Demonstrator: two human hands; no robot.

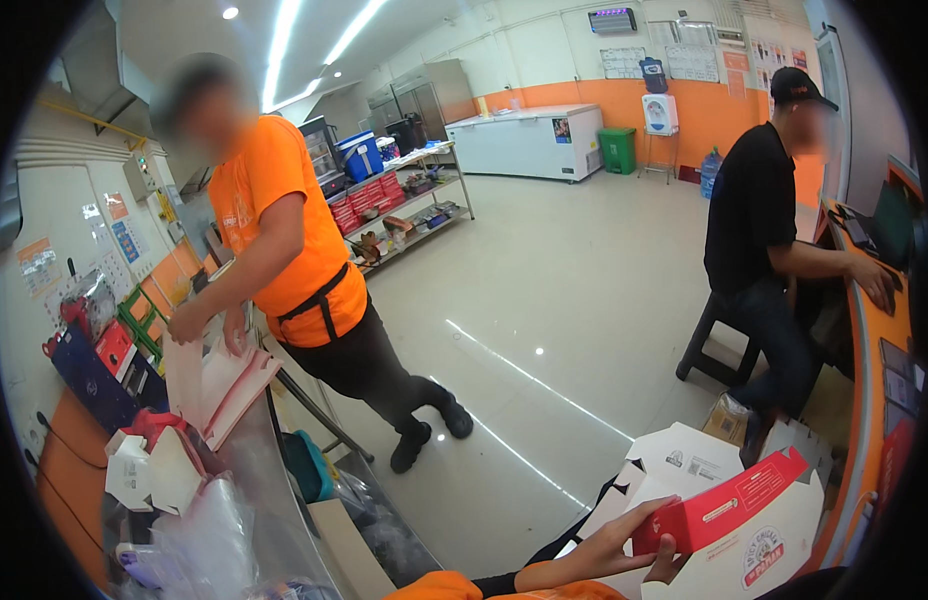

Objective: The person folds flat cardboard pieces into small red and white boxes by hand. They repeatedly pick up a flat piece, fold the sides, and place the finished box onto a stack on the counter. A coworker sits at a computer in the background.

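My left hand (pixel 624 534) reaches in from the lower edge, a black band on its wrist. Its fingers are closed on the red edge of a partly folded red-and-white cardboard box (pixel 769 535). Just below, more fingers (pixel 664 563) press against the same box; I cannot tell which hand they belong to. No more of my right hand can be made out. Behind the held box lies another white carton (pixel 684 455) with open flaps and a printed label.
At left, a person in orange (pixel 284 220) handles pale pink-and-white paper or card (pixel 224 390) over a metal table (pixel 269 500) bearing plastic bags (pixel 199 540). At right, a person in black (pixel 754 200) sits at an orange counter (pixel 874 270). Shelves (pixel 409 200) and a chest freezer (pixel 529 140) stand farther back.
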